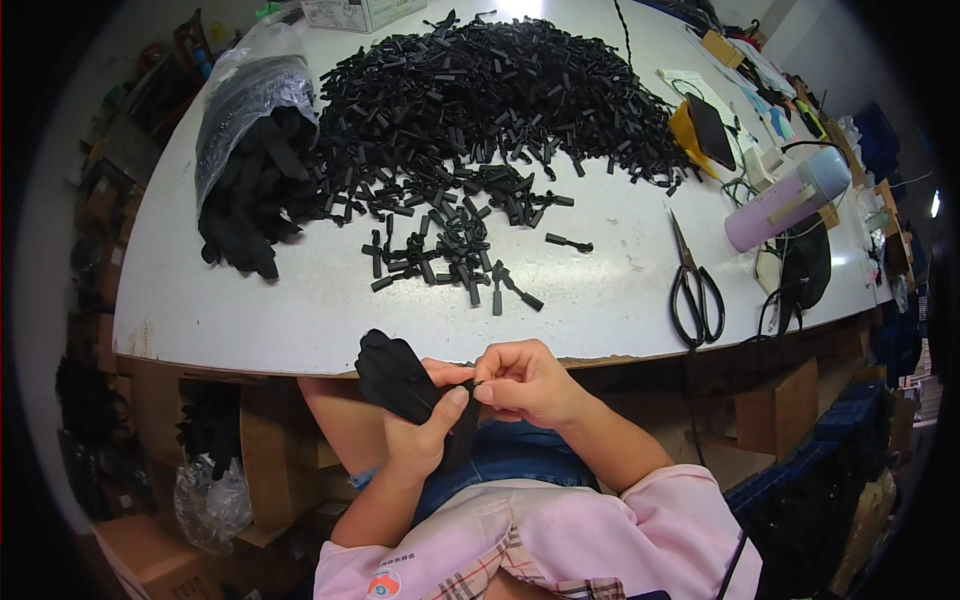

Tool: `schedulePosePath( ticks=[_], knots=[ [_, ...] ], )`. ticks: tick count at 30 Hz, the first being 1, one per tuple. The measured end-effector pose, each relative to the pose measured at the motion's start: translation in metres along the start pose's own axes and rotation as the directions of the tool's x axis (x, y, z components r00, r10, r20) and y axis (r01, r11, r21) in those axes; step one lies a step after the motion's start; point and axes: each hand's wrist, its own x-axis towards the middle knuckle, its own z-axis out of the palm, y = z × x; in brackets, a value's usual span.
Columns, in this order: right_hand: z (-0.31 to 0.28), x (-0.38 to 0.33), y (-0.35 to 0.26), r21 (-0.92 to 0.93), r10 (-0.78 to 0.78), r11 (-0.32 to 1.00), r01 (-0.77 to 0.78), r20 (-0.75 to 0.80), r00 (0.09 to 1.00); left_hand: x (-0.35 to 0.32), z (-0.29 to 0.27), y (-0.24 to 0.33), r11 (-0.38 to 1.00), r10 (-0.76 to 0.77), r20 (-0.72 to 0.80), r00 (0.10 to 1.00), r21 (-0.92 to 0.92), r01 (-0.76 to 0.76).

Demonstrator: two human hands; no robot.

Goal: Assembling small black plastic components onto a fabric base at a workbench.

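Note:
Just past the table's front edge, over my lap, my left hand (425,425) is closed around a bundle of flat black fabric strips (390,375). Their rounded ends fan out to the left, and part of the black material hangs below the fingers. My right hand (525,385) meets it from the right, thumb and forefinger pinched at the strips' edge by the left fingertips. A tiny bit there is too small to name. On the table beyond lies a large heap of small black cord pieces with flat tabs (480,100), with a looser cluster (450,245) nearer me.
Left of the heap, a clear plastic bag (250,75) spills more black strips (255,190). Black-handled scissors (690,300) lie at the right. Near them are a lilac bottle (780,207) and a phone (710,130) on a yellow stand. Cardboard boxes (780,410) stand under the table.

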Motion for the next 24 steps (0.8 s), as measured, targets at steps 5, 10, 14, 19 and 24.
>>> schedulePosePath(
  ticks=[5, 10, 14, 19, 24],
  knots=[
    [-0.002, -0.001, 0.000, -0.090, -0.057, 0.995, 0.053, -0.044, 0.997, 0.000, 0.004, 0.001, 0.999, 0.008, 0.006, 1.000, 0.047, -0.008],
    [0.002, 0.000, 0.011, -0.297, -0.358, 0.900, 0.320, -0.083, 0.930, 0.001, 0.008, -0.001, 1.000, -0.004, -0.087, 0.996, 0.027, 0.006],
    [0.004, -0.001, 0.010, -0.162, -0.221, 0.967, 0.199, -0.131, 0.967, -0.001, 0.007, -0.001, 0.999, -0.041, -0.071, 0.997, -0.009, 0.040],
    [0.004, 0.001, 0.030, -0.577, -0.563, 0.691, 0.437, -0.049, 0.825, -0.001, 0.011, -0.002, 0.999, -0.001, -0.124, 0.992, 0.042, 0.007],
    [0.003, 0.000, 0.013, 0.009, -0.106, 0.994, 0.107, -0.090, 0.990, -0.002, 0.010, 0.002, 0.997, 0.017, -0.108, 0.994, 0.070, -0.010]
  ],
)
